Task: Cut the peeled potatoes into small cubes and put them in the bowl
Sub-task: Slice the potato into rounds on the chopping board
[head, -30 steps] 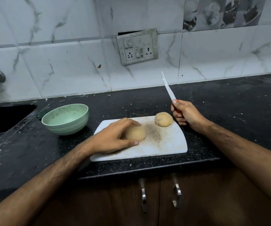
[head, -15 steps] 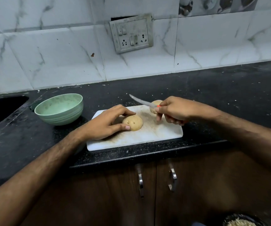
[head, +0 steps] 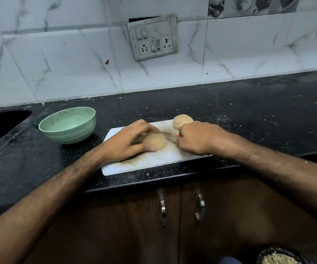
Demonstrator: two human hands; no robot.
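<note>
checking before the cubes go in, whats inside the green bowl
The green bowl shows no potato pieces, only a speckled, smudged inner wall. Its near rim covers the lowest part of the inside, so that bit cannot be seen. Both potatoes lie whole on the cutting board.

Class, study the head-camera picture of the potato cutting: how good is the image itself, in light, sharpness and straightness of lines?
Head view: dim, flat light with a bluish cast, no hard shadows or glare; the knife blade between the left hand and right hand is smeared; the wide lens tilts the socket plate and tile joints; cabinet handles stay fairly sharp.
</note>
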